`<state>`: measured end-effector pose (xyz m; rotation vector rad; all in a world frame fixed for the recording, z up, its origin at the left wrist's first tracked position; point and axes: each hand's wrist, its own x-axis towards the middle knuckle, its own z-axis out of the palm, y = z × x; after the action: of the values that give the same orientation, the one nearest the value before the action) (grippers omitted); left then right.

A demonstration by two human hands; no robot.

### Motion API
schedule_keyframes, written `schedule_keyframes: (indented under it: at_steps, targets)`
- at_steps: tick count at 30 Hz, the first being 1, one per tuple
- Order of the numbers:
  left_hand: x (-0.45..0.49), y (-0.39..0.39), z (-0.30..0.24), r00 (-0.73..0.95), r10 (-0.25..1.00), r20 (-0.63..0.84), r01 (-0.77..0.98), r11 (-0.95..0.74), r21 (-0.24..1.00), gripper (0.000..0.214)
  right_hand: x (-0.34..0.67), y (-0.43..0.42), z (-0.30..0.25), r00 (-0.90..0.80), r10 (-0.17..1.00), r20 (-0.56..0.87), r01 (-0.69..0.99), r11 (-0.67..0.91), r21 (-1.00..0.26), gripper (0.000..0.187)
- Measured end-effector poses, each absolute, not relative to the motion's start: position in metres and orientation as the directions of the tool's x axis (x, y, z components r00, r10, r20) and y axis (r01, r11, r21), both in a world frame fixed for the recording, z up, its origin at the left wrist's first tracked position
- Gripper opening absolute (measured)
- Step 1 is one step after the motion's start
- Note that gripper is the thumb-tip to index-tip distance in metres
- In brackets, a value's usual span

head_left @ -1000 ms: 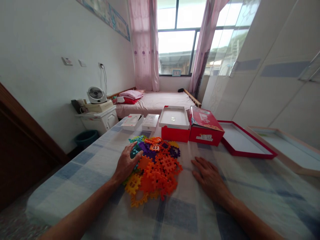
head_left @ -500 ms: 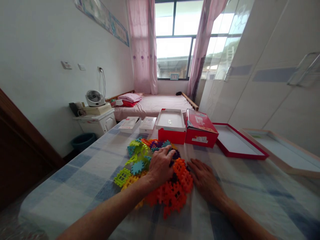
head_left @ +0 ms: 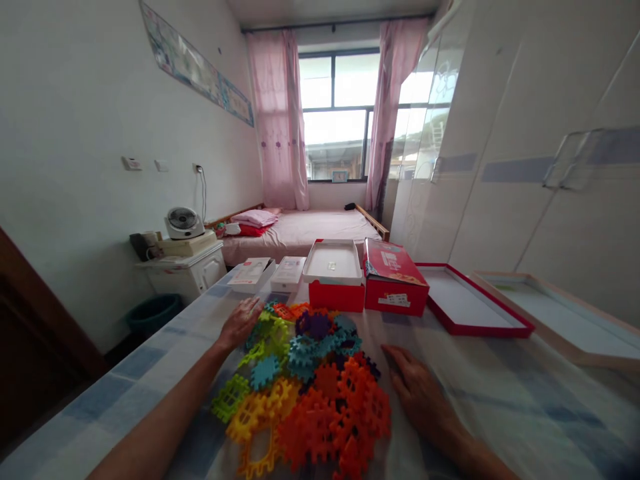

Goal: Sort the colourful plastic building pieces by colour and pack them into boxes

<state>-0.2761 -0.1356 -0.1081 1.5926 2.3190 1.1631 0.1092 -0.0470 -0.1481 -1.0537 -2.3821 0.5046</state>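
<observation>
"Off the middle of my plastic pieces (head_left: 307,417), my left hand (head_left: 240,327) is now unclenched at their far-left edge."
"And your right hand (head_left: 424,393)?"
"Flat on the desk (head_left: 493,393) at their right, holding nothing; perhaps I flank the pieces so none stray."

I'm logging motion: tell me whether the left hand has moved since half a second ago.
Yes, leftward. Judged against the leftmost white box, the left hand has gone from well right of it to roughly in front of it.
</observation>
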Motion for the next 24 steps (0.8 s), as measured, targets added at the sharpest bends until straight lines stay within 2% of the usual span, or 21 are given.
schedule_keyframes:
  at_steps: [4, 6, 11, 18, 21, 24]
  targets:
    - [-0.29, -0.124, -0.12, -0.387, 0.89, 0.24, 0.7, 0.115, 0.704, 0.083, 0.108, -0.045, -0.15, -0.589, 0.762, 0.269, 0.601, 0.636, -0.484, 0.044]
    - [-0.28, -0.116, -0.121, -0.348, 0.91, 0.226, 0.673, 0.075, 0.736, 0.086, 0.107, -0.045, -0.149, -0.592, 0.76, 0.268, 0.611, 0.64, -0.466, 0.044]
    - [-0.244, -0.102, -0.117, -0.27, 0.942, 0.201, 0.61, 0.006, 0.792, 0.07, 0.107, -0.047, -0.145, -0.607, 0.754, 0.25, 0.617, 0.646, -0.449, 0.044]
    - [-0.193, -0.092, -0.106, -0.099, 0.969, 0.228, 0.623, -0.118, 0.773, 0.055, 0.107, -0.048, -0.145, -0.607, 0.744, 0.281, 0.59, 0.658, -0.468, 0.043]
    - [-0.166, -0.086, -0.101, -0.014, 0.971, 0.239, 0.641, -0.174, 0.748, 0.054, 0.106, -0.047, -0.146, -0.586, 0.749, 0.31, 0.549, 0.648, -0.527, 0.043]
    - [-0.139, -0.079, -0.097, 0.093, 0.965, 0.245, 0.692, -0.239, 0.681, 0.053, 0.106, -0.045, -0.146, -0.496, 0.798, 0.342, 0.513, 0.587, -0.626, 0.044]
